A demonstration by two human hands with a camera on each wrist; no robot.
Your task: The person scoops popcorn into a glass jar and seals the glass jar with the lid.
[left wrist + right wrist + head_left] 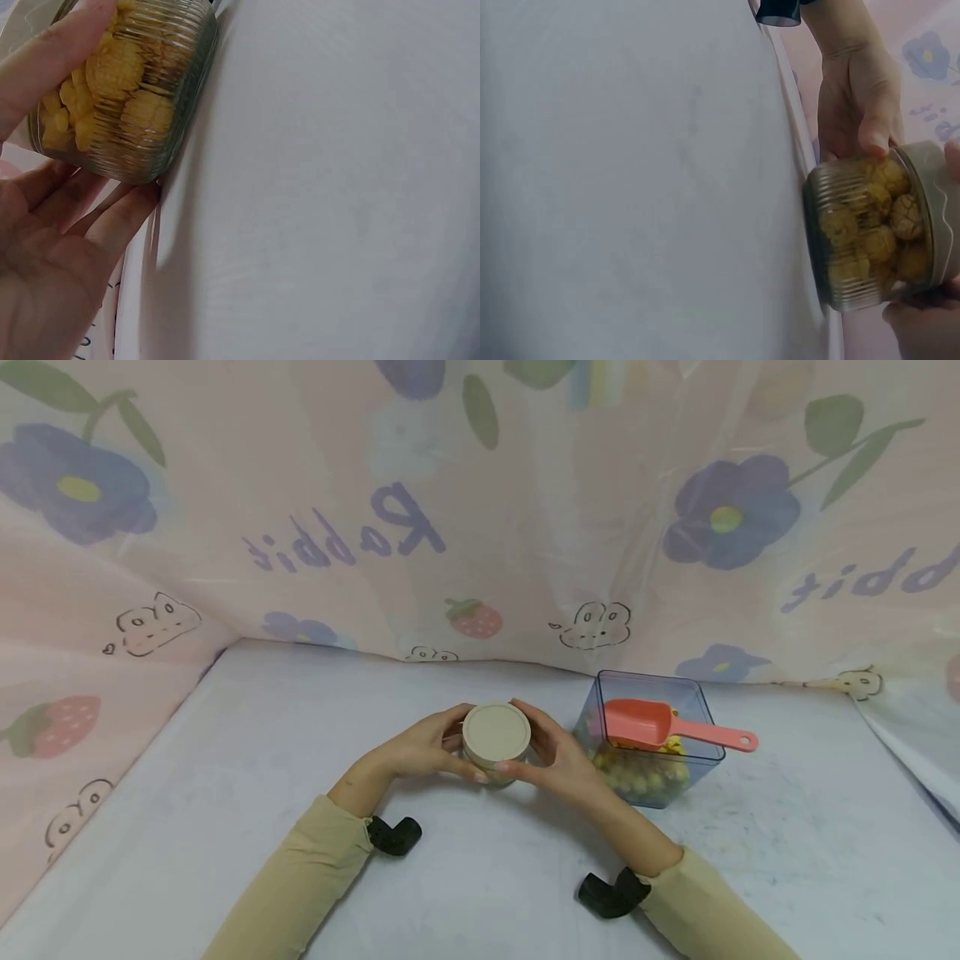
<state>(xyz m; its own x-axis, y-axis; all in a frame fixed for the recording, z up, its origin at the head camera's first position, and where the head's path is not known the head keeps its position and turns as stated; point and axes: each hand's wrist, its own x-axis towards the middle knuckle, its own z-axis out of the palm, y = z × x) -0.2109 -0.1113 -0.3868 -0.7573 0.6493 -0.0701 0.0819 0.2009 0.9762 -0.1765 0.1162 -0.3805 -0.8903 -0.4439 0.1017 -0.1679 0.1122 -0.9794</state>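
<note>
A ribbed glass jar [142,90] full of round yellow popcorn stands upright on the table, capped by a beige lid [497,732]. My left hand [420,747] holds the jar from its left side, the thumb at the front near the lid and the fingers around the back. From the other side my right hand [566,764] grips it, thumb along the lid's front edge and fingers at the rear. In the right wrist view, the left thumb lies against the glass near the lid, and the right fingers [922,330] show only partly at the lower right.
Right of the hands is a clear plastic box [712,758] with popcorn [641,777] inside. A coral-pink scoop [641,722] lies across its top, handle jutting out to the right. Patterned curtain [510,527] hangs behind the white tabletop [262,760].
</note>
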